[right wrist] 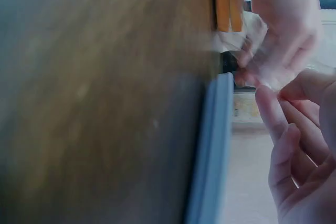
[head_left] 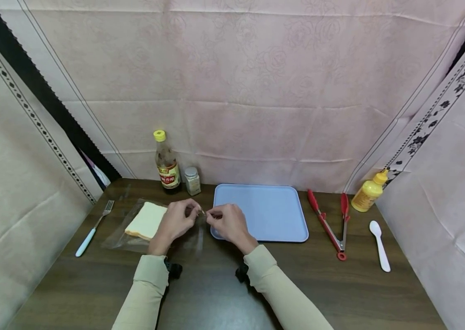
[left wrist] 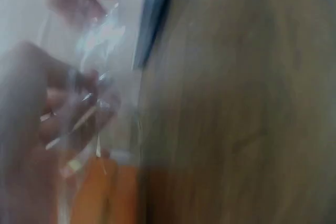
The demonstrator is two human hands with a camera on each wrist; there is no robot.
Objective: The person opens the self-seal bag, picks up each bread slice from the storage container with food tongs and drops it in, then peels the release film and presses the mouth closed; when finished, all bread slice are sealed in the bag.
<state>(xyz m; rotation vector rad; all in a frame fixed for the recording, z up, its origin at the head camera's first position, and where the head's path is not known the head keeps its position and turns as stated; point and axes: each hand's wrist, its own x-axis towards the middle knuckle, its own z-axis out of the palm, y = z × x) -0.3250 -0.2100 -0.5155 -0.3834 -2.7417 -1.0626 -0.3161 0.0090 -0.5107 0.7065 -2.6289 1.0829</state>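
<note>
Wooden table (head_left: 216, 298): fork (head_left: 94, 228), tray (head_left: 265, 211), tongs (head_left: 331, 224).

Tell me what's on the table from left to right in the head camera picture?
Fork → bagged bread slice → blue tray → red tongs → white spoon.

label: red-and-yellow label on the brown bottle (head_left: 167, 161) | characters too small to read | small jar (head_left: 192, 180): label illegible | no other text shows anywhere
</note>
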